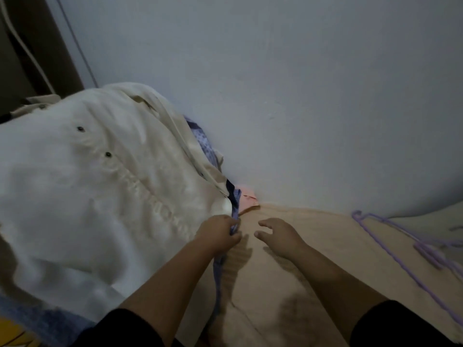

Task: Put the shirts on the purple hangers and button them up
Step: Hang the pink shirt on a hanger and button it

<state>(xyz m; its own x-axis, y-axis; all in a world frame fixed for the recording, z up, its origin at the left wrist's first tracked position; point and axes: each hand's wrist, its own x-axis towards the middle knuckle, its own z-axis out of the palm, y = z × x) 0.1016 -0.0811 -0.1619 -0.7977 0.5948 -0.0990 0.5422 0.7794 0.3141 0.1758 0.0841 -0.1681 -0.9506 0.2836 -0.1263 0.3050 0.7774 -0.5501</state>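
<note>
You are gripping a strip of blue-purple patterned cloth (220,269) in your left hand (217,235), fingers curled round its edge, and the strip is running from that fist back toward your body and up past your knuckles under the pile; it looks like a shirt you are pulling free, which would explain why the hold is so tight and so close to the heap. Your right hand (276,236) is hovering just to the right of the left one, fingers spread and loosely bent, holding nothing and sitting above the tan sheet (288,284); I judge it is waiting to take a second hold on the cloth. To the left of your left hand a cream shirt (100,186) is lying spread over the heap, with two dark buttons showing on it, and it is weighing down what you are tugging. Beyond your left knuckles, against the wall (300,96), a small pink piece (248,197) is peeking out from under the pile. Well off to the right of your right hand the purple hangers (411,249) are lying flat on the bed, apart from the shirts; I am counting at least two, overlapping, though the blur is keeping me from being sure. No shirt is on a hanger yet.
</note>
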